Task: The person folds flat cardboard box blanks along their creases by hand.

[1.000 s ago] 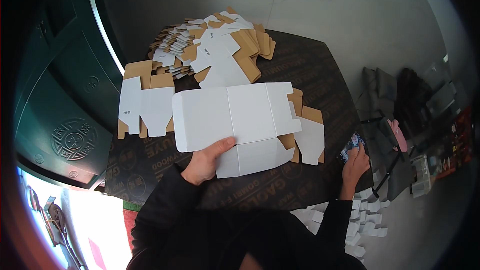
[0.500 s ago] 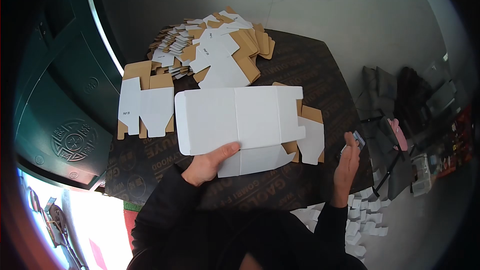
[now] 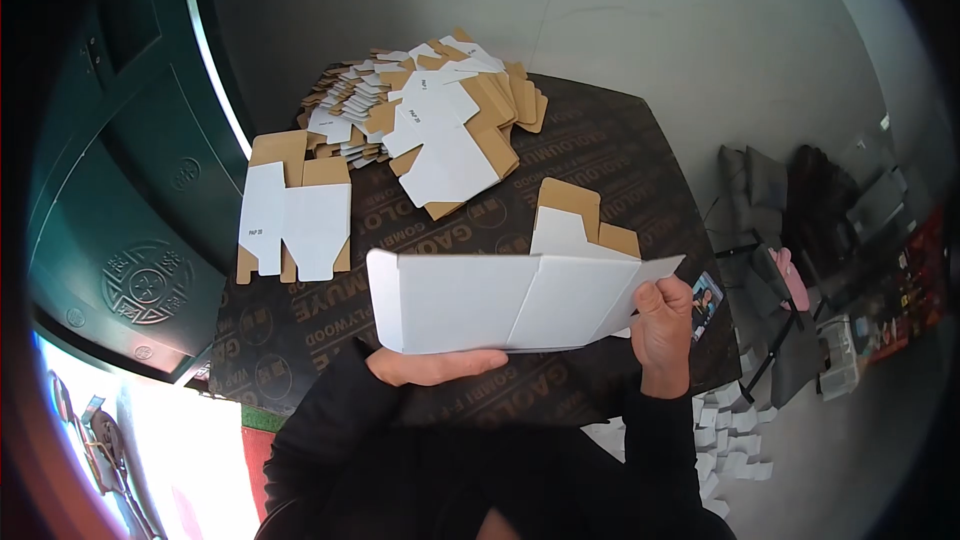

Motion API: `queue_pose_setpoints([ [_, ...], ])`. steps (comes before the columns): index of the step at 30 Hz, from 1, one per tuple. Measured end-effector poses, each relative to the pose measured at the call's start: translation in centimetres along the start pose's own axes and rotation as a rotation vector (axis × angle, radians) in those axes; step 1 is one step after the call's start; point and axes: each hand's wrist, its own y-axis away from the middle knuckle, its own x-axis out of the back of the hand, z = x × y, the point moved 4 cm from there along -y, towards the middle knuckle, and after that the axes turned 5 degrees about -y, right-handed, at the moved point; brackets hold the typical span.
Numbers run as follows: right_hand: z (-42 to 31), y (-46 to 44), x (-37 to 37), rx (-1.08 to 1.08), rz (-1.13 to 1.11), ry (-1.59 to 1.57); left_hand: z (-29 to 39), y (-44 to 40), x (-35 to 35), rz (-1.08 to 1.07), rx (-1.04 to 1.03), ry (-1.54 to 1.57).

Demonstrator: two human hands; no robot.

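A white cardboard box blank point(image 3: 470, 300) is held up before me over the near part of the table, creased into panels and partly bent. My left hand point(image 3: 440, 367) holds it along the lower edge, thumb lying across the front, the other fingers hidden behind. At the right end, my right hand point(image 3: 662, 335) grips a flap between curled fingers and thumb. Behind the held piece, another flat box blank point(image 3: 562, 228), white with brown flaps, lies on the table and is partly covered from view.
On the dark printed table point(image 3: 470, 225), a heap of flat box blanks point(image 3: 440, 135) lies at the back, with another blank point(image 3: 315, 220) at the left. A small picture card point(image 3: 706, 302) sits near the right edge. White pieces point(image 3: 735, 430) cover the floor at right, near a chair point(image 3: 790, 340).
My right hand has moved left from beside the card and taken hold of the blank's right end. The blank has tipped and come lower, showing more of the table behind it.
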Motion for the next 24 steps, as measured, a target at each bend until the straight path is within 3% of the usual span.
queue_pose_setpoints([
  [3,0.6,-0.7,0.6,0.041,-0.099,-0.145,-0.5,0.4,0.2,0.075,-0.069,0.546],
  [4,0.9,-1.0,0.6,0.04,-0.102,-0.146,-0.3,0.3,0.2,0.078,-0.068,0.544],
  [8,2.1,-2.4,0.1,0.041,-0.036,-0.43,2.1,-0.8,0.1,0.069,-0.171,1.441],
  [14,0.8,-4.6,-4.4,0.11,-0.301,-0.327,-1.1,0.5,0.7,-0.001,-0.098,1.478],
  [19,0.3,-4.0,-6.5,0.192,-0.338,0.118,-2.6,2.9,0.8,-0.029,-0.031,1.523],
  [23,0.4,-3.4,-6.3,0.281,-0.333,0.4,-2.5,4.3,0.6,0.218,0.412,1.434],
  [24,0.3,-3.3,-6.3,0.281,-0.331,0.4,-2.5,4.4,0.4,0.217,0.414,1.434],
])
